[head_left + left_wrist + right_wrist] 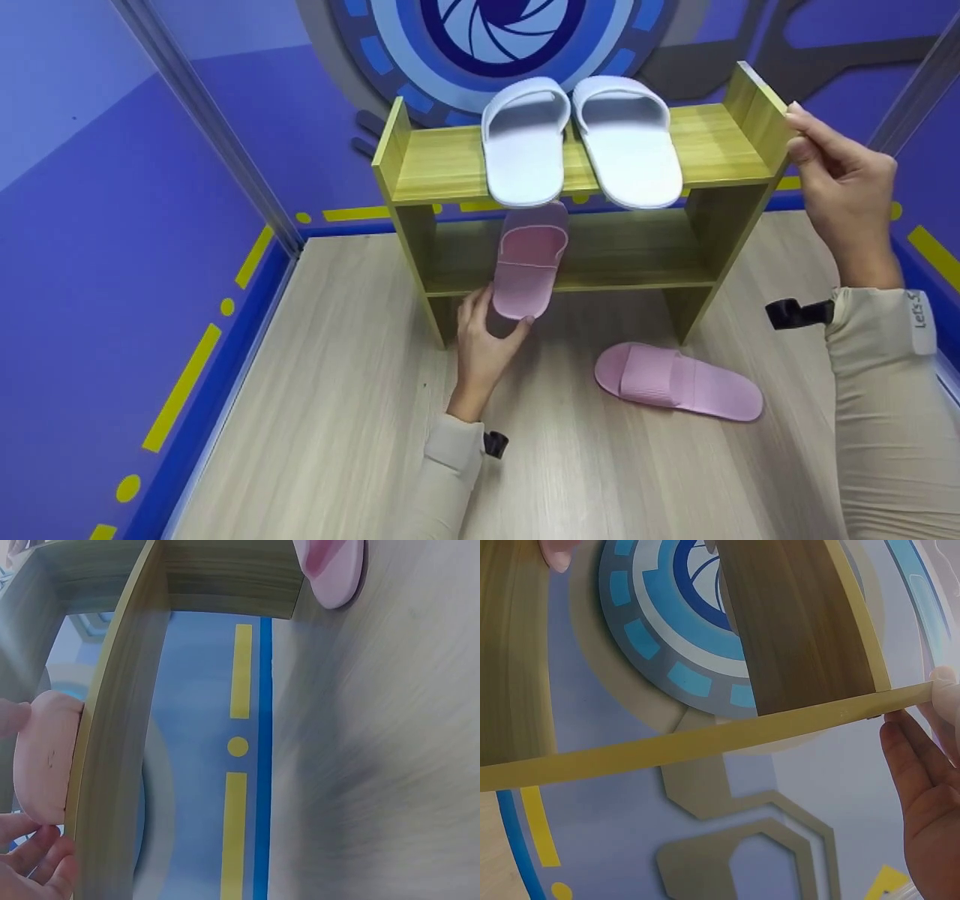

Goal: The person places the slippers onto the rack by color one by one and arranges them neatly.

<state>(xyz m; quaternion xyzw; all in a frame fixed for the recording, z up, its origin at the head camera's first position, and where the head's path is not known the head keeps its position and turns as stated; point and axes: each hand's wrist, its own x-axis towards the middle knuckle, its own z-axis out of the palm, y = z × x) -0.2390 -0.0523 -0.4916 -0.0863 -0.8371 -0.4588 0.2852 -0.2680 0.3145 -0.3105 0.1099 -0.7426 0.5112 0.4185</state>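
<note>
My left hand (484,341) holds a pink slipper (525,281) by its heel end, thumb on one side and fingers on the other. The slipper lies on the middle shelf (622,251) of a small wooden shoe rack (401,161), toe inward and heel jutting past the front edge. My right hand (847,180) pinches the upper edge of the rack's right side panel (832,720) between thumb and fingers. A pair of white slippers, the left one (525,169) and the right one (634,161), sits on the top shelf, toes toward the wall.
Another pink slipper (679,381) lies sideways on the pale wood floor (337,420), in front of the rack's right leg. Behind the rack stands a blue patterned wall (247,135), with more wall panels at left and right.
</note>
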